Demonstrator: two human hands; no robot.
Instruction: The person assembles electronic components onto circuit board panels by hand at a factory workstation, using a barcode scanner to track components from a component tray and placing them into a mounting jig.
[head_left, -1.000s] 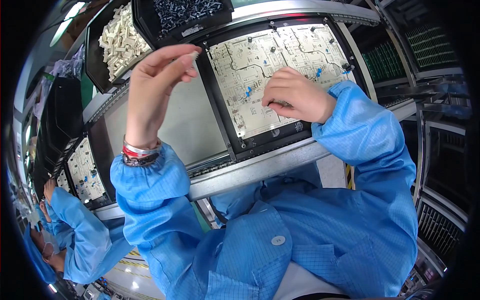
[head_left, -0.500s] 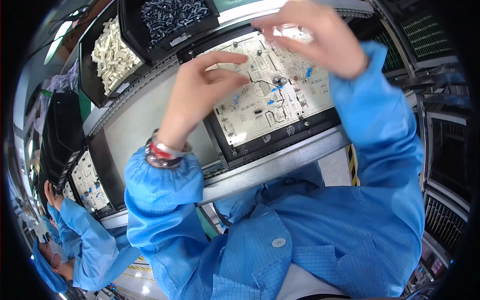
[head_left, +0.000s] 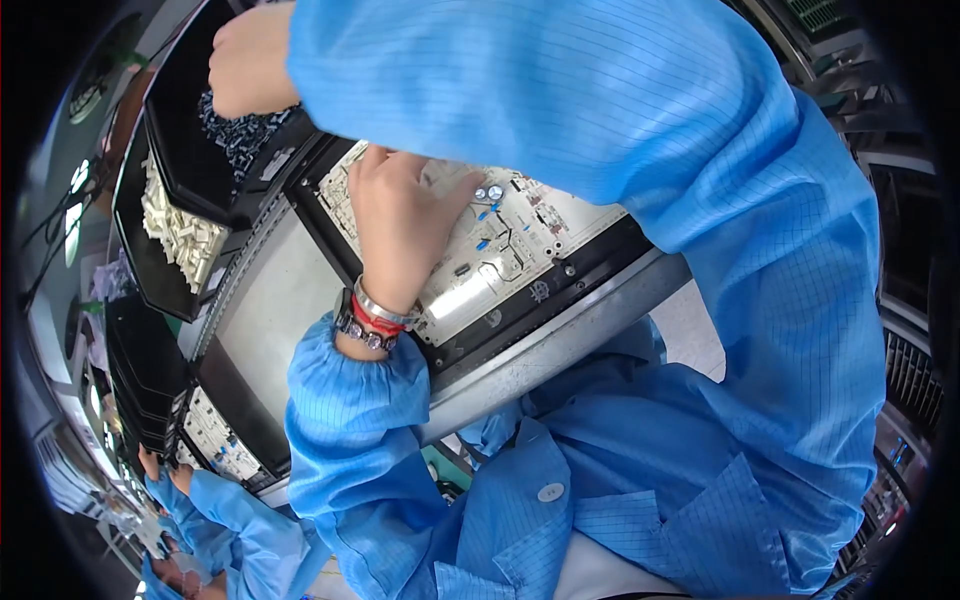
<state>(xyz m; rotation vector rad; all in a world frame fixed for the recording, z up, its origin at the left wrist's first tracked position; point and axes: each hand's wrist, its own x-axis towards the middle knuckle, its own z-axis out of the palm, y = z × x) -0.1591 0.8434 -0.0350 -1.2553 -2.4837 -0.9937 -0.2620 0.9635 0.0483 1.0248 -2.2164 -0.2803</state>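
Note:
My left hand is low over a pale circuit board, its thumb apart from its bent fingers. Nothing shows between them, though some fingertips are hidden. Small blue parts and round capacitors stand on the board beside the thumb. Reaching across to the far left, my right hand is closed at a black bin of small dark parts. Its fingertips are turned down out of sight, so what they hold is hidden. My right sleeve covers the far part of the board.
A second black bin holds cream-coloured connectors. The board lies in a black frame behind a metal rail. At the lower left, a co-worker's blue sleeve is near another circuit board.
My right hand has swung from above the board's far right side to the dark-parts bin at left. My left hand has come down onto the board, and the view has turned.

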